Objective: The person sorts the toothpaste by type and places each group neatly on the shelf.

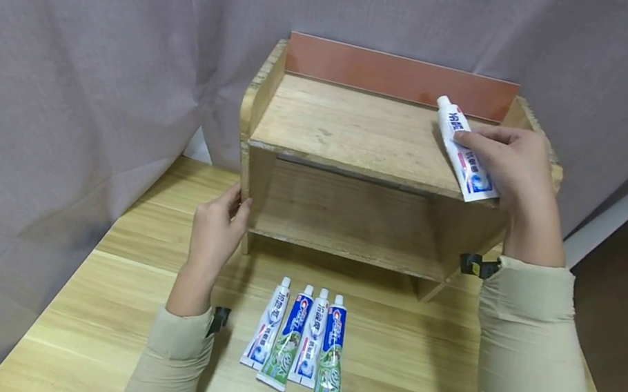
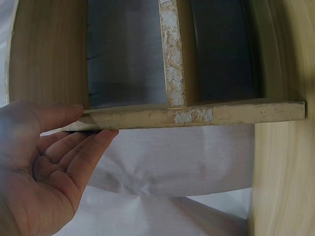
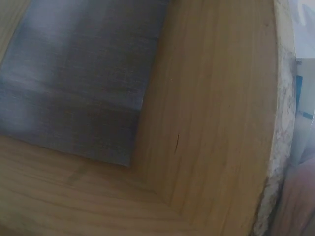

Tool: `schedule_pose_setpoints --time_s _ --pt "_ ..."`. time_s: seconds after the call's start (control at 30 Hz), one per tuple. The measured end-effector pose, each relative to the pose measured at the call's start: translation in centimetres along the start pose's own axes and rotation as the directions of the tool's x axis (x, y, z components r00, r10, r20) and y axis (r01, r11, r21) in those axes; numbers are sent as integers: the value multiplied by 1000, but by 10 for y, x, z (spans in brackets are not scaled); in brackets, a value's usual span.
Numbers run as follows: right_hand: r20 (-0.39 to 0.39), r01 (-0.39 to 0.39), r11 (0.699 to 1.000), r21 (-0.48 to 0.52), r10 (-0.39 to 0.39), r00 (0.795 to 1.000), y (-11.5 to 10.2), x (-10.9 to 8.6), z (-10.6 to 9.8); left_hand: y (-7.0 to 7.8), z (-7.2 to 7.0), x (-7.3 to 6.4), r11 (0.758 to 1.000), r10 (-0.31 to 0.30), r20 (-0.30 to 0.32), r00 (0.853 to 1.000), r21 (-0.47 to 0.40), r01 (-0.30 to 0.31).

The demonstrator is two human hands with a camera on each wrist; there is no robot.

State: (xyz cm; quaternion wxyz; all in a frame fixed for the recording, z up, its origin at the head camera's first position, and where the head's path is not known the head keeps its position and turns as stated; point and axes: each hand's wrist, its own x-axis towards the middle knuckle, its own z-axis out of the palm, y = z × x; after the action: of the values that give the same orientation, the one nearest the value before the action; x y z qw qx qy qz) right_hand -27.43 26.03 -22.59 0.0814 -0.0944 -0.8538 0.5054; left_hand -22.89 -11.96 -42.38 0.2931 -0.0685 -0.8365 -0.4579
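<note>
A small two-tier wooden shelf stands on the table. Over the right part of its upper board, my right hand holds a white-and-blue toothpaste tube between thumb and fingers. The tube slants, cap toward the back, its flat end by the board's front edge; whether it touches the board I cannot tell. My left hand grips the front edge of the shelf's left side panel, thumb on one face and fingers on the other. In the right wrist view only a blurred bit of the right hand shows at the edge.
Several toothpaste tubes lie side by side on the table before the shelf, among them a white one and a blue-green one. A reddish-brown back strip rises behind the upper board. Grey cloth hangs behind and left.
</note>
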Motion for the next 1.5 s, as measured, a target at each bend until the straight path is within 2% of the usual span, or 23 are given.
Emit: schedule_pose_setpoints --time_s 0.13,0.37,0.63,0.77,0.83,0.97,1.07,1.17,1.3,1.5 --pt "23 -1 1000 27 0 1000 0 1 -1 0 0 0 1000 -3 3 1000 1 3" --pt "57 -37 989 143 29 998 -5 2 1 0 0 1 1000 8 -2 1000 7 -8" --pt "21 -90 973 214 88 996 -9 9 4 0 -1 -1 1000 12 0 1000 8 -12" --pt "2 -99 971 218 101 995 -8 11 5 1 -2 -1 1000 13 2 1000 5 -13" --pt "-4 -91 978 188 93 996 -7 13 5 1 -2 0 1000 16 1 1000 2 -16" --pt "-17 -45 999 15 46 999 -8 17 7 1 -2 1 1000 24 -4 1000 -3 -24" --pt "-24 -19 992 -122 16 1000 -9 18 8 0 -2 1 1000 28 -4 1000 -2 -28" --pt "-30 -13 981 -192 7 1000 -10 19 9 0 -1 1 1000 24 1 1000 -4 -24" --pt "-46 -17 973 -230 7 999 -10 18 8 1 1 0 1000 9 13 1000 -10 -9" --pt "-71 -4 977 -214 -11 997 -4 18 8 3 1 0 1000 -7 20 1000 -6 7"
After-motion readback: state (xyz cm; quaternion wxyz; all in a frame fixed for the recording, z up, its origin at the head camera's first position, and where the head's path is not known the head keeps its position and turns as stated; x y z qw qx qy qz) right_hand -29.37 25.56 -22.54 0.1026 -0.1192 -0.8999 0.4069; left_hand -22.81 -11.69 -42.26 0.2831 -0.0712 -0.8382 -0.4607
